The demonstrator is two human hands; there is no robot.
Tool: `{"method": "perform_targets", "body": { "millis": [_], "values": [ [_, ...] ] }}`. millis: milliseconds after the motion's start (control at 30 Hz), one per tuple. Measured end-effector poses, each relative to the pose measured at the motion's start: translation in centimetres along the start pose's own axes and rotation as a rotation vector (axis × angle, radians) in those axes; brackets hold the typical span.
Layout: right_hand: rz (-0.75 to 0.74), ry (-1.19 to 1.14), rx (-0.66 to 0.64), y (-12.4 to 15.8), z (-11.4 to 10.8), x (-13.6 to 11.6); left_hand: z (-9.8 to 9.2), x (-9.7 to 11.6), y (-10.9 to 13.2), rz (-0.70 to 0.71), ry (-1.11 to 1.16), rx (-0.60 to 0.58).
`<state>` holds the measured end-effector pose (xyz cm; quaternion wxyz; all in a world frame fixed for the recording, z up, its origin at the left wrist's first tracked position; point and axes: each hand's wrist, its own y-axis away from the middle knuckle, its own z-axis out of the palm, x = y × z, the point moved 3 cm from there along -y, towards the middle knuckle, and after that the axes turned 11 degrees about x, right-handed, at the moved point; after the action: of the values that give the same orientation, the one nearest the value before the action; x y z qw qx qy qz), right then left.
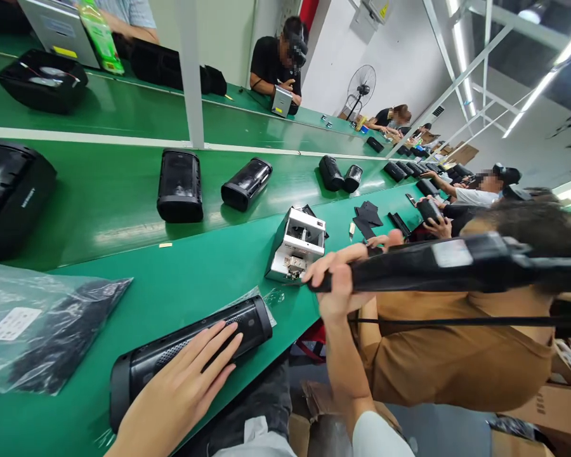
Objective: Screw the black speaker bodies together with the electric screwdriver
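A long black speaker [247, 324] with a perforated grille lies at an angle on the green bench, partly on clear plastic film. My left hand [190, 374] rests flat on top of it, fingers stretched out, covering its middle. Raised above the bench edge, my right hand [337, 276] is wrapped round the front part of a black electric screwdriver [419, 263]. The tool lies nearly level, its body reaching toward the right edge. Just beyond its front end stands a silver screw feeder [299, 244].
A clear bag [42, 330] of black parts lies at left. Several black speakers [181, 185] stand on the green conveyor [105, 190]. Close on my right sits a person in a brown shirt [457, 355]. Black pads [368, 216] lie past the feeder. A white post [190, 76] rises beyond the conveyor.
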<state>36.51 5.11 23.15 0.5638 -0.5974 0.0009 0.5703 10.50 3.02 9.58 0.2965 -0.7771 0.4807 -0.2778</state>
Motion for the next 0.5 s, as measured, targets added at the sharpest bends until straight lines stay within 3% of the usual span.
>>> {"method": "perform_targets", "body": {
  "millis": [67,167,333,400,500],
  "values": [
    [-0.067,0.084,0.063,-2.5,-0.8,-0.2,0.1,0.0,0.2,-0.045,0.015,-0.002],
    [-0.072,0.144,0.063,-4.3,-1.2,2.3,0.1,0.0,0.2,-0.007,-0.004,-0.03],
    [0.026,0.229,0.05,-3.1,-0.9,7.4,-0.2,-0.5,-0.1,0.068,-0.054,-0.004],
    [0.059,0.225,0.042,-2.4,-1.0,7.6,-0.1,-0.4,-0.1,0.061,-0.058,-0.002],
    [0.141,0.174,-0.003,-1.6,-1.1,5.7,0.2,0.1,0.1,0.031,-0.05,-0.005]
  ]
}}
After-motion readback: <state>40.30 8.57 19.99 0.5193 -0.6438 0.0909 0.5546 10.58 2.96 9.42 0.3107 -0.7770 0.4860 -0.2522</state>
